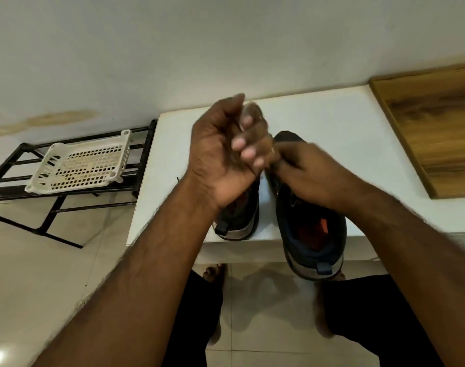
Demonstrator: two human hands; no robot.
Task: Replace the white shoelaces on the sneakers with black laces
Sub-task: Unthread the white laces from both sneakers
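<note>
left hand [226, 152]: raised above the left sneaker [238, 218], fingers curled, blurred; looks to pull sth up, prob. a lace, but can't tell what it grips.
right hand [305, 173]: down on the right sneaker [313, 229], fingers bent at the eyelet area, prob. steadying or feeding; grip unclear.
sneakers: side by side on the white table [332, 128], heels at the near edge, w/in easy reach.
laces: none clearly seen; a dark tip [177, 178] peeks left of the wrist.
beside: basket [80, 165] on black rack [11, 165].

We count two sneakers [238, 207] [312, 221], two hands [223, 152] [305, 173], one perforated tray [80, 165], one black metal rack [11, 181].
</note>
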